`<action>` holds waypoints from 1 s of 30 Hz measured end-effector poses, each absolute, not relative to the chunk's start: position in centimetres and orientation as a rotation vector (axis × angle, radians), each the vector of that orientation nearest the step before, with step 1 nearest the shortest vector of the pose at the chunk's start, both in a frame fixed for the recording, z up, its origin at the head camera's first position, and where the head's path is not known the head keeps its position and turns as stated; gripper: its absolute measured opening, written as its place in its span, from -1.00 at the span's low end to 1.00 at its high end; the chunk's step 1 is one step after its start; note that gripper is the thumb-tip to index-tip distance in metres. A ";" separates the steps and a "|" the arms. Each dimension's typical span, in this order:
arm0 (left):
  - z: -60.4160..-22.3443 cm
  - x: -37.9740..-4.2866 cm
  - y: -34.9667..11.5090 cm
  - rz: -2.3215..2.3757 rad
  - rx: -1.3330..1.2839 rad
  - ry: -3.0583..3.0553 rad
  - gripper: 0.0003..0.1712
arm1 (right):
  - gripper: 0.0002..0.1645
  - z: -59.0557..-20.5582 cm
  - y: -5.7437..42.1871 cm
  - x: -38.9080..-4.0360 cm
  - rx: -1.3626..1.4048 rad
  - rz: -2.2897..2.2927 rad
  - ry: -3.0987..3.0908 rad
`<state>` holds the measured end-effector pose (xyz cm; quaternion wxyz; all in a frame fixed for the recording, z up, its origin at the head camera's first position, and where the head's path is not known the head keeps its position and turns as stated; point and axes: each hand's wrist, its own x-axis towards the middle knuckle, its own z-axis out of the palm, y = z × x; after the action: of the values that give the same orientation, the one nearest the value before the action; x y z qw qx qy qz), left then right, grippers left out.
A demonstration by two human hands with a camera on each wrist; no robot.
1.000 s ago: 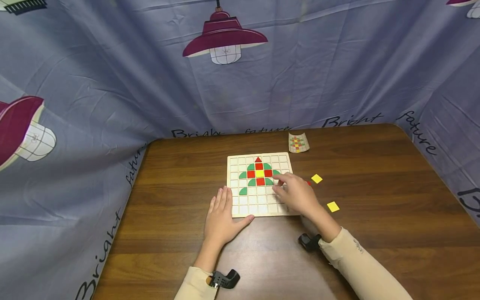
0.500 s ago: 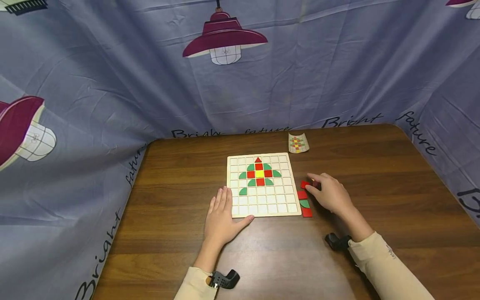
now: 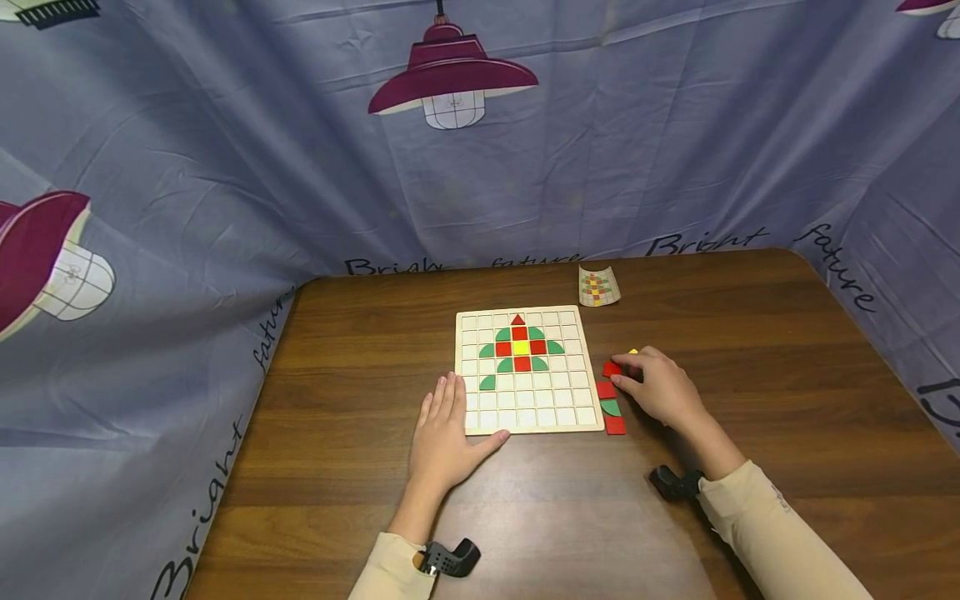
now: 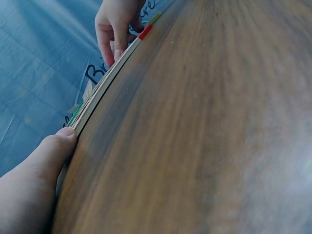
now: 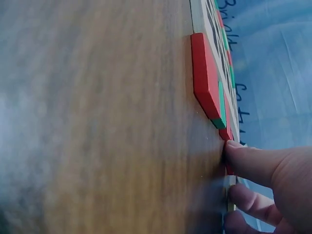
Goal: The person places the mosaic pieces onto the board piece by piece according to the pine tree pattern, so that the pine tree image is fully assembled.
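A cream grid board (image 3: 534, 398) lies on the table, with red, green and yellow tiles set in its squares in a tree-like pattern. My left hand (image 3: 444, 433) lies flat at its lower left corner, fingers straight along the left edge and thumb on the front edge. Beyond the right edge, my right hand (image 3: 663, 390) pinches a red square tile (image 3: 611, 368) between thumb and finger; the thumb touching it shows in the right wrist view. Below that hand sit another red tile (image 3: 606, 390), a green rounded tile (image 3: 611, 407) and a further red square (image 3: 615, 426).
A small curled pattern card (image 3: 598, 287) stands behind the board's back right corner. A yellow tile (image 3: 633, 351) peeks out behind the right hand. Patterned blue cloth (image 3: 637, 150) hangs behind the brown wooden table (image 3: 352, 375).
My right hand has left the board, where a green tile now shows uncovered, and moved right to the loose tiles. Its fingers have closed onto a red tile. The left hand stays put.
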<state>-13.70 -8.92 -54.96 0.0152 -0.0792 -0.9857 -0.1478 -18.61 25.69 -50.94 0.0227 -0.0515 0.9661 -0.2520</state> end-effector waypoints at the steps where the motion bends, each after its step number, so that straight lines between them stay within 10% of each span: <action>1: -55.0 -13.7 -8.9 -0.459 -0.248 -3.067 0.38 | -0.54 -51.0 25.7 -18.6 -0.163 -0.790 2.997; 30: -54.8 -13.7 -8.9 -0.463 -0.238 -3.088 0.37 | -0.84 -49.2 14.2 -19.5 -0.306 -1.135 2.878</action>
<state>-13.66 -8.86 -54.76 0.0052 -0.0759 -0.9861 -0.1480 -19.52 14.19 -49.21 0.0166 -0.0984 0.9256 -0.3651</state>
